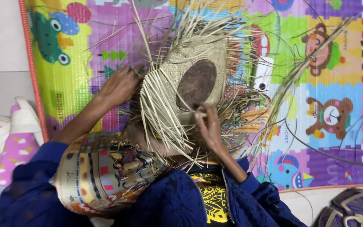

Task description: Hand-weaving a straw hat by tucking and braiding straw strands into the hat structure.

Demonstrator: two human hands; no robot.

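Observation:
A half-woven straw basket lies in my lap, woven around a dark brown oval form. Loose pale strands stick out from it on all sides. My left hand grips the weave's left edge among the strands. My right hand is just below the oval and pinches a straw strand at the weave's near rim. Both arms wear blue sleeves. My knee, under patterned cloth, rises at the lower left.
A colourful foam play mat with cartoon animals lies under everything. A bundle of long straw curves across it on the right, and a white flat object lies beside the basket. Sandals are at lower right and a pink-and-white soft toy at left.

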